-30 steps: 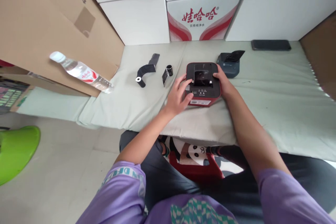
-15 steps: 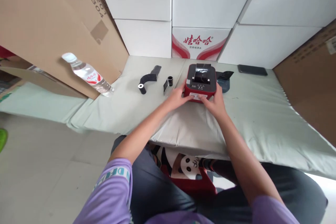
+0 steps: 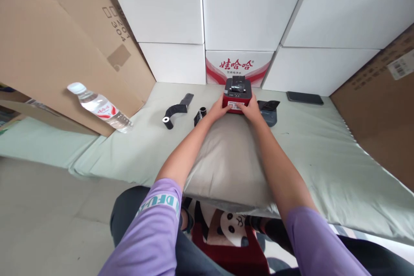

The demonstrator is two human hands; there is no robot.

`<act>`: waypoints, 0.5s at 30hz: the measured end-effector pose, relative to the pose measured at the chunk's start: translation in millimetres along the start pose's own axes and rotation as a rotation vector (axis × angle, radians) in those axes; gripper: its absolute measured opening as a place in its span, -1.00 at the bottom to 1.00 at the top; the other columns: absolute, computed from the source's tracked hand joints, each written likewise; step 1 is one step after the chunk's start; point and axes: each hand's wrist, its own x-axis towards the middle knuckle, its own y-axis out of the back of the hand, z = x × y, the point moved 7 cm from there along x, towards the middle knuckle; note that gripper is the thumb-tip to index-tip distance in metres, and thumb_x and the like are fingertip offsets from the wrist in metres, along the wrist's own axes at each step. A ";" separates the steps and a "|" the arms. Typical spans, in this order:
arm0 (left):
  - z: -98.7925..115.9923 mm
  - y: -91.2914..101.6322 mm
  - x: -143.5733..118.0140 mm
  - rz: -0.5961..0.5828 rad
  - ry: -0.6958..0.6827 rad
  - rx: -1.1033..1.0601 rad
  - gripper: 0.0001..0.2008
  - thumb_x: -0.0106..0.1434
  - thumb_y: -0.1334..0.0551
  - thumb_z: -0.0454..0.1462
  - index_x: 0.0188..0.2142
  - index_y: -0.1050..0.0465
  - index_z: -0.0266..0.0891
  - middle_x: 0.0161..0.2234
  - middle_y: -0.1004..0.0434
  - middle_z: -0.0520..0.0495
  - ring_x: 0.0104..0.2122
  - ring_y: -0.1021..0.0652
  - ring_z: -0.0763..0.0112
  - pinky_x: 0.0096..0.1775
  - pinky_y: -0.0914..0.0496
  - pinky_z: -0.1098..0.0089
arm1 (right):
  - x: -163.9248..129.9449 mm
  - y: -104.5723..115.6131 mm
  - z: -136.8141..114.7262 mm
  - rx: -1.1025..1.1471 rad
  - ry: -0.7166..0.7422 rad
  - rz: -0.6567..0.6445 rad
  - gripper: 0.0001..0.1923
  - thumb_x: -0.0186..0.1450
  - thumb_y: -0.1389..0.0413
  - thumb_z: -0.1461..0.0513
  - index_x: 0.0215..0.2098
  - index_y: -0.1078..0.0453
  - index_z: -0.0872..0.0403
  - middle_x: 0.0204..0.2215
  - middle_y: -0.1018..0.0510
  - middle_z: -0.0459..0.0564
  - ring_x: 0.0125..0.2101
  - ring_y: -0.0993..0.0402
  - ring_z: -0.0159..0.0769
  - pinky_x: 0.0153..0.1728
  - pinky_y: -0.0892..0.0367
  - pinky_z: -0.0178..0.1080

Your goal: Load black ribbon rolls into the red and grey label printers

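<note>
Red printer (image 3: 237, 95) sits between left hand (image 3: 217, 113) and right hand (image 3: 250, 113), each grip pressed on its front corners

Soft, even daylight filled the scene; the stacked white cardboard boxes (image 3: 249, 13) glared almost featureless. Shadows stayed faint beneath the grey-green padded mat (image 3: 323, 155). Wide-angle distortion bent the edges, and the purple sleeves (image 3: 155, 220) blurred slightly near the lens.

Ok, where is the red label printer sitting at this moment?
In the head view the red label printer sits at the far middle of the cloth-covered table, against the red-and-white carton, held between the left hand and right hand.
</note>
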 end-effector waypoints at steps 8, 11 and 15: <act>19.7 -13.8 -51.0 0.180 0.163 0.027 -0.13 0.43 -0.26 -0.37 0.64 0.03 -0.35 0.61 -0.20 -0.33 0.60 -0.30 0.08 0.63 -0.14 0.02 | -46.0 24.4 -21.7 -0.091 -0.174 0.070 -0.21 0.13 -0.30 0.10 0.29 -0.29 0.11 0.17 -0.58 0.33 0.13 -0.59 0.13 0.27 -0.49 0.23; 27.7 -20.9 -90.5 0.221 0.191 0.016 -0.09 0.35 -0.24 -0.45 0.64 -0.03 -0.22 0.62 -0.20 -0.23 0.62 -0.25 0.09 0.65 -0.10 -0.02 | -76.7 65.3 -29.8 -0.256 -0.059 0.273 -0.35 0.21 -0.21 0.06 0.22 -0.31 0.11 0.13 -0.51 0.32 0.10 -0.53 0.12 0.24 -0.48 0.26; 39.8 -26.0 -121.8 0.239 0.164 -0.033 -0.15 0.35 -0.16 -0.49 0.61 -0.12 -0.25 0.55 -0.34 -0.26 0.57 -0.35 0.12 0.62 -0.22 0.01 | -99.6 87.5 -19.2 -0.582 -0.153 0.395 -0.16 0.14 -0.34 0.04 0.30 -0.27 0.20 0.25 -0.41 0.45 0.32 -0.29 0.38 0.41 -0.20 0.44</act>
